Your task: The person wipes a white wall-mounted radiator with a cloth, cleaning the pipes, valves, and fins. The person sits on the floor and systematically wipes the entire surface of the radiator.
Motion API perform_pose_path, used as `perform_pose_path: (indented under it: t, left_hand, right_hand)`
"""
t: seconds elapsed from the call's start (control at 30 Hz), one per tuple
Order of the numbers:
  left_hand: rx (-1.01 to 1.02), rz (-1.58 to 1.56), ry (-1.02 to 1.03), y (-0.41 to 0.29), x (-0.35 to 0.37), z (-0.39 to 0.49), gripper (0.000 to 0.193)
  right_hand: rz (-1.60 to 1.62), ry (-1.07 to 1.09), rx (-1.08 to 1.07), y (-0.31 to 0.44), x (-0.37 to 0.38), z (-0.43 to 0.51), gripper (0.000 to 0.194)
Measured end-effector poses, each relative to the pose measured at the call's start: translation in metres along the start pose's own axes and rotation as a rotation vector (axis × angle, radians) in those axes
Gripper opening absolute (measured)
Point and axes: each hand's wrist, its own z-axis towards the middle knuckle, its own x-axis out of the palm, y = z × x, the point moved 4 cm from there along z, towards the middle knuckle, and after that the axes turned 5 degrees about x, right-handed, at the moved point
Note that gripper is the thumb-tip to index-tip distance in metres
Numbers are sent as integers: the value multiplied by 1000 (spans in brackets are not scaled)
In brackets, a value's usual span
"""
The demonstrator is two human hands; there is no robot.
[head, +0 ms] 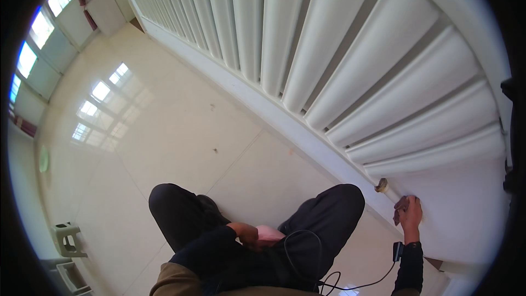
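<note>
My right hand (413, 213) is at the lower right, closed around a dark reddish-brown cloth (401, 206). The cloth is pressed to a white pipe (392, 193) that runs low along the white wall. A brass-coloured valve or fitting (381, 185) joins this pipe to the end of the white column radiator (328, 61). My left hand (246, 234) is low between my knees, beside a smooth pink object (269, 233) whose kind I cannot make out. Its fingers are partly hidden, and whether they grip the pink object is unclear.
A black cable (357, 287) loops over my lap to a small device (397, 251) on my right wrist. Glossy cream floor tiles (176, 123) spread before me. A grey-green plastic stool (68, 238) and a light green round thing (44, 158) are at the far left, below windows (41, 28).
</note>
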Motion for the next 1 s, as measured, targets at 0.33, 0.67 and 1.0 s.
perform_pose_path:
  t: [0.33,0.67,1.0]
  left_hand:
    - [212,115,-43,0,21,8,33]
    - [167,-36,11,46,8,-28,43]
    - [-105,377,-72,32,-71,-91,32]
  right_hand:
    - [-14,-8,-10,-2,5,0,53]
    - [-62,48,9,-1,6,3,53]
    - [24,-139,103,2,21,-4,44]
